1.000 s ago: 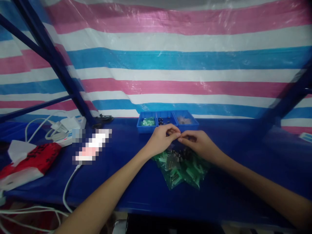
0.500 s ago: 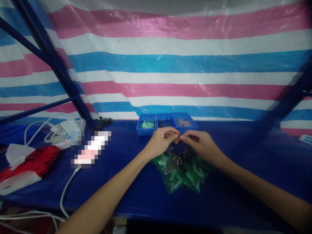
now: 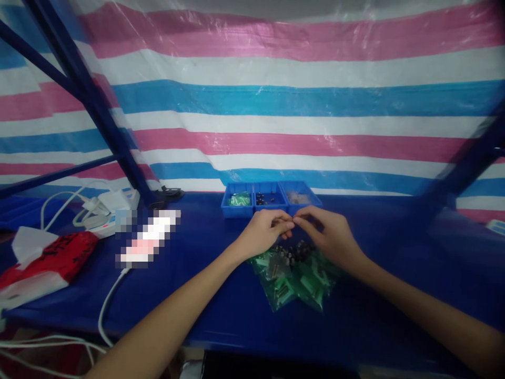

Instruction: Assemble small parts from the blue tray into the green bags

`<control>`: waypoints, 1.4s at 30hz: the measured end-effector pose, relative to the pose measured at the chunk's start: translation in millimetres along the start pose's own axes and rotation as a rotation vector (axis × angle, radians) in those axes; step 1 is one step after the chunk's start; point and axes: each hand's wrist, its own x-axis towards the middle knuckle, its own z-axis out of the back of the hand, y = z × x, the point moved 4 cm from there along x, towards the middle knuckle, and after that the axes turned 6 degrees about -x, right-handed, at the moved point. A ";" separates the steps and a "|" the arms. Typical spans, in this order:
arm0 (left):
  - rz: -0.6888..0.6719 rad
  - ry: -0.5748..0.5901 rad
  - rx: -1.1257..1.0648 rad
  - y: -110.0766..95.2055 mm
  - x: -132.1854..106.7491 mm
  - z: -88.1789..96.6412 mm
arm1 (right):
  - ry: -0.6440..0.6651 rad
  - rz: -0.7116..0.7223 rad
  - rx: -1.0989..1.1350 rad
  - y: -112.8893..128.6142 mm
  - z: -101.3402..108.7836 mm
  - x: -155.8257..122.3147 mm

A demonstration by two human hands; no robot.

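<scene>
My left hand [image 3: 265,229] and my right hand [image 3: 326,231] meet fingertip to fingertip above the table, just in front of the blue trays. Both are closed in a pinch. Whatever sits between the fingertips is too small and too hidden to make out. Below them lies a pile of green plastic bags [image 3: 283,292], with a small clear bag [image 3: 278,269] on top that has thin metallic pieces in it. Along the pile's far edge, partly under my hands, are several small dark and silvery parts [image 3: 294,253].
Behind my hands stand three blue trays: the left tray [image 3: 236,211] holds green packets, the middle [image 3: 272,188] small dark parts, the right [image 3: 307,188] clear bags. At left are a power strip [image 3: 112,225], a white cable [image 3: 105,305], a blurred-out device [image 3: 152,237] and a red tissue pack [image 3: 74,255].
My hands stay together at nearly the same place. The fingertips have shifted slightly, with the right fingers a little higher. The view has moved a little.
</scene>
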 end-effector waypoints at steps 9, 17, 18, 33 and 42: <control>-0.027 0.003 0.122 -1.8 -1.9 0.1 | 0.015 0.160 -0.167 -0.8 -3.2 0.2; -0.069 0.024 0.252 -5.1 -3.6 -1.1 | 0.044 0.262 -0.257 -1.7 -3.4 -0.8; -0.074 0.023 0.262 -4.3 -3.5 -1.1 | 0.061 0.263 -0.254 -1.3 -3.5 -0.4; -0.264 -0.379 0.832 -4.8 -4.1 47.3 | 0.121 0.266 -0.462 -6.1 -20.2 63.4; -0.170 -0.231 1.022 18.5 3.1 75.2 | 0.114 0.266 -0.440 -33.0 -11.0 37.6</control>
